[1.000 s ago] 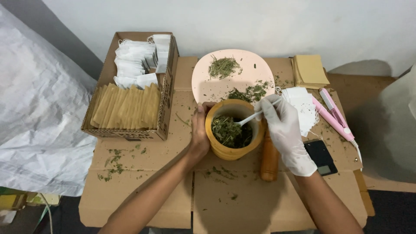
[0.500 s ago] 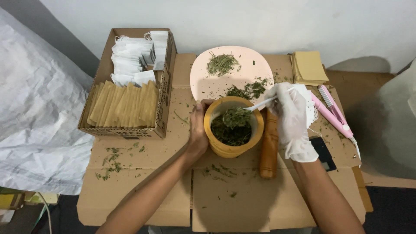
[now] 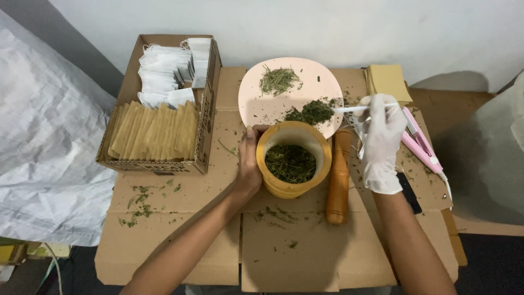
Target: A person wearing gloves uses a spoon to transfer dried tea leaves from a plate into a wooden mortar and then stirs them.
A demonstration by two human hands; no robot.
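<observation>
**Spoon over the plate, mortar steadied**

The bare left hand (image 3: 250,166) wraps the side of a yellow wooden mortar (image 3: 293,159) standing on flattened cardboard (image 3: 180,240) — fingers closed against its wall, dried green herbs inside. The gloved right hand (image 3: 380,139) pinches a thin white spoon (image 3: 357,108) between closed fingers; its tip reaches a heap of chopped herbs (image 3: 312,112) on the pale pink plate (image 3: 262,106) just behind the mortar. A wooden pestle (image 3: 339,177) lies beside the mortar, touching the plate's rim. To the left sits a cardboard box (image 3: 210,98) of paper sachets — white ones behind, tan ones in front.
</observation>
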